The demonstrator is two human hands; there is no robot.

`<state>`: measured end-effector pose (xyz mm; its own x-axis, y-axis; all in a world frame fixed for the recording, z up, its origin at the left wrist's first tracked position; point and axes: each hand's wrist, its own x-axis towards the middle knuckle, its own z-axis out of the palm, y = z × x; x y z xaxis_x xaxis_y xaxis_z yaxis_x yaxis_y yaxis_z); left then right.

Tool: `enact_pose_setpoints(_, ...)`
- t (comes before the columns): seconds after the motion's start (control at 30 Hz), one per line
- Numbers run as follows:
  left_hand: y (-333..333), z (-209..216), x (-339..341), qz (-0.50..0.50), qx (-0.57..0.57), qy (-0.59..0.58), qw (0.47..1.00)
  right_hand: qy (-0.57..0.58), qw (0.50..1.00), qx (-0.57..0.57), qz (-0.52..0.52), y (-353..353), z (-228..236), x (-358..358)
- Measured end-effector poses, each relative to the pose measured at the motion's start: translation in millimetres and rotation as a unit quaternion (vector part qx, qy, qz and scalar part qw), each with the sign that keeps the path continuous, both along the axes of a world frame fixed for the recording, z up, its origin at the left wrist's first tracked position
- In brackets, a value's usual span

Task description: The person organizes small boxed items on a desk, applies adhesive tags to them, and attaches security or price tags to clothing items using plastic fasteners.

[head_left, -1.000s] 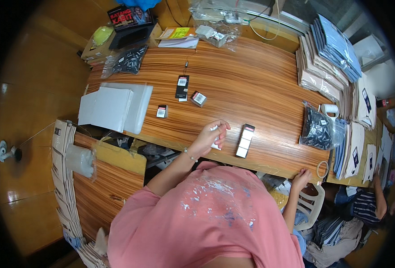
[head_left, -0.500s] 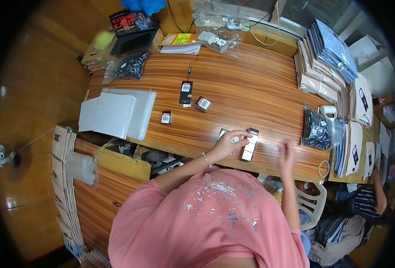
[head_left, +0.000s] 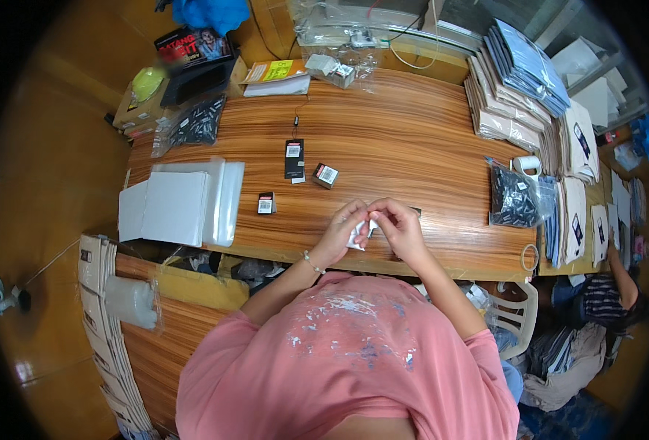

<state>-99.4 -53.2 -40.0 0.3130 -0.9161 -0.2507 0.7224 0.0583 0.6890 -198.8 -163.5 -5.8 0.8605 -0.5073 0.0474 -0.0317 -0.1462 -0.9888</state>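
Observation:
My left hand (head_left: 341,233), a beaded bracelet at its wrist, has its fingers closed around a small white slip (head_left: 355,236) above the table's near edge. My right hand (head_left: 399,229) meets it there, thumb and finger pinched at the slip's upper end. Most of the slip is covered by fingers, so its exact kind cannot be made out. Behind my right hand, a dark corner of a black tag (head_left: 417,210) shows on the table. Farther off lie a long black hang tag (head_left: 294,158) with a cord, a stack of small tags (head_left: 326,175) and another small tag stack (head_left: 266,203).
White sheets (head_left: 174,207) and clear plastic sleeves (head_left: 226,205) lie at the left. A bag of black pieces (head_left: 513,195) sits at the right, near piles of folded garments (head_left: 519,92). Another person's arm (head_left: 622,275) shows at far right, beyond a white chair (head_left: 516,323).
My right hand has swung in from the right and joined the left. My left hand has shifted left off the black tag with white labels, which is now mostly hidden. The view has shifted slightly.

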Motion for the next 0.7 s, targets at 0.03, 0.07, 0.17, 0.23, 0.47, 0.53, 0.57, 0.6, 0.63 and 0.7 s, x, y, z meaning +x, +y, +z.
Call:
enact_pose_setpoints(0.03,-1,1,3,0.012,0.011,-0.004,1.0,-0.038,0.999,0.022,0.011,4,-3,6)
enact_pose_setpoints(0.07,-2,1,6,0.024,0.022,-0.009,0.999,-0.033,0.999,0.008,0.005,7,-2,7)
enact_pose_setpoints(0.17,1,-8,11,0.042,-0.003,0.004,0.999,-0.03,0.998,-0.05,-0.004,17,16,18)
enact_pose_setpoints(0.23,3,-10,12,0.057,-0.007,0.017,0.998,-0.012,0.996,-0.079,-0.035,20,10,22)
enact_pose_setpoints(0.47,9,-11,27,0.069,0.023,-0.102,0.992,0.019,0.991,-0.104,-0.086,20,-10,29)
enact_pose_setpoints(0.53,12,-10,44,0.06,0.077,-0.164,0.982,0.018,0.991,-0.095,-0.095,20,-10,29)
enact_pose_setpoints(0.57,14,-5,62,0.071,0.093,-0.226,0.967,0.018,0.989,-0.103,-0.108,18,-8,28)
enact_pose_setpoints(0.6,17,1,86,0.079,0.107,-0.289,0.948,0.017,0.986,-0.111,-0.123,17,-7,26)
enact_pose_setpoints(0.63,24,0,114,0.078,0.194,-0.373,0.904,0.024,0.988,-0.076,-0.134,14,-8,23)
enact_pose_setpoints(0.7,46,-26,174,0.078,0.298,-0.521,0.796,0.037,0.988,-0.007,-0.152,6,-14,11)
